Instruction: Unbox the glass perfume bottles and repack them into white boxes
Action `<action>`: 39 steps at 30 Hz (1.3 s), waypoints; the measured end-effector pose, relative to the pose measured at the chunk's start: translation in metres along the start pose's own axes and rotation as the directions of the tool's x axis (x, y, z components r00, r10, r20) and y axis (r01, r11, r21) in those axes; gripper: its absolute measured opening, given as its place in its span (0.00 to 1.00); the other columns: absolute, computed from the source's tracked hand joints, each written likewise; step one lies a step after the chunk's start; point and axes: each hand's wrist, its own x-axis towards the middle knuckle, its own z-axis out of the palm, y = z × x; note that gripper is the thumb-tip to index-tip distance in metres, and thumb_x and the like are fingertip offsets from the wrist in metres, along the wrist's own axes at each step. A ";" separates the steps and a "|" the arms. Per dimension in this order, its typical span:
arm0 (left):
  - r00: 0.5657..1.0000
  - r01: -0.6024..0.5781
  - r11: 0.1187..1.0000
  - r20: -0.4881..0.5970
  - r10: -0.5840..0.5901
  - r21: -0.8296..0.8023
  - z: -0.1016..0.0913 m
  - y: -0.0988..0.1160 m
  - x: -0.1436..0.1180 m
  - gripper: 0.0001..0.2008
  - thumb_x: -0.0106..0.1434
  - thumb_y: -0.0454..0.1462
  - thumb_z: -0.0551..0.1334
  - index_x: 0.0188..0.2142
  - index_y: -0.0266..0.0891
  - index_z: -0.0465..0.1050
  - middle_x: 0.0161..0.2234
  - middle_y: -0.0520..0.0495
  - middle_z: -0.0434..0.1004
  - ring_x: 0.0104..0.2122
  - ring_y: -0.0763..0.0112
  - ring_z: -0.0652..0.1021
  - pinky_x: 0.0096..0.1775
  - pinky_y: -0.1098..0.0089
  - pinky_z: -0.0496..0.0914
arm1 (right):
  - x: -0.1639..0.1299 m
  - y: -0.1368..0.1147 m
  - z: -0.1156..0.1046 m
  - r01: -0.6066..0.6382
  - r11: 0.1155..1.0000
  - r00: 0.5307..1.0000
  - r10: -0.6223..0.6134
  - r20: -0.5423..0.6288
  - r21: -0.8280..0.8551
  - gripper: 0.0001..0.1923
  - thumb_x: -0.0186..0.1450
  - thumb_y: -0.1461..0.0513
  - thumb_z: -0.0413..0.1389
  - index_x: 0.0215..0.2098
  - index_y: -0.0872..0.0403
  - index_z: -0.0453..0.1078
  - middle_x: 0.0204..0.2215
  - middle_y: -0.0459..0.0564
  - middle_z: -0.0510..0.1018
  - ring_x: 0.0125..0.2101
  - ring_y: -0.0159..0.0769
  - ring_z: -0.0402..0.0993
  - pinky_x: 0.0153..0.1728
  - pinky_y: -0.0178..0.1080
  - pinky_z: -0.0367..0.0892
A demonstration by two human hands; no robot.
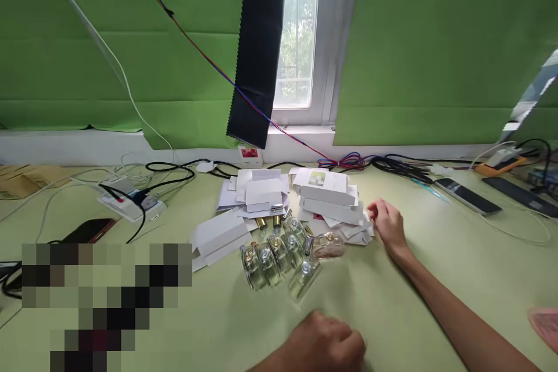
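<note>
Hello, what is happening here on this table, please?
A person works at a light green table. The right hand reaches forward and touches the edge of a pile of small white boxes. The left hand rests closed on the table near the bottom edge and holds nothing visible. Between the hands, a cluster of small clear glass bottles lies on the table.

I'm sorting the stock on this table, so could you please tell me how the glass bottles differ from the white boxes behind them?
The glass bottles are clear and see-through, while the white boxes are opaque card. The bottles lie tipped together in a tight cluster nearer the person; the boxes are stacked loosely farther back. The right hand touches the boxes' edge, while the left hand rests short of the bottles. Both sit on the green table.
</note>
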 end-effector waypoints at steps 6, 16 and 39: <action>0.997 0.017 0.998 -0.074 -0.021 -0.053 -0.014 -0.003 0.013 0.14 0.65 0.31 0.53 0.22 0.41 0.57 0.15 0.56 0.60 0.13 0.80 0.61 0.19 0.72 0.52 | 0.001 -0.005 0.002 0.011 1.000 1.000 -0.011 0.016 -0.018 0.33 0.63 0.34 0.41 0.22 0.51 0.67 0.18 0.49 0.73 0.22 0.40 0.68 0.28 0.39 0.62; 0.972 -0.081 0.984 -0.205 0.113 0.156 -0.066 -0.010 0.016 0.12 0.70 0.37 0.54 0.29 0.40 0.66 0.18 0.53 0.66 0.16 0.74 0.68 0.20 0.69 0.60 | 0.002 0.002 0.004 0.045 0.998 0.999 -0.044 0.024 -0.036 0.29 0.64 0.40 0.42 0.22 0.50 0.66 0.19 0.49 0.74 0.23 0.40 0.69 0.29 0.39 0.62; 0.499 0.863 0.399 -0.396 -0.771 0.309 -0.116 -0.134 -0.050 0.19 0.69 0.41 0.53 0.53 0.38 0.75 0.55 0.35 0.75 0.57 0.50 0.72 0.62 0.44 0.57 | -0.013 -0.001 0.000 0.036 0.993 0.999 -0.041 -0.036 -0.111 0.32 0.60 0.36 0.42 0.26 0.52 0.70 0.28 0.58 0.81 0.29 0.45 0.73 0.33 0.41 0.64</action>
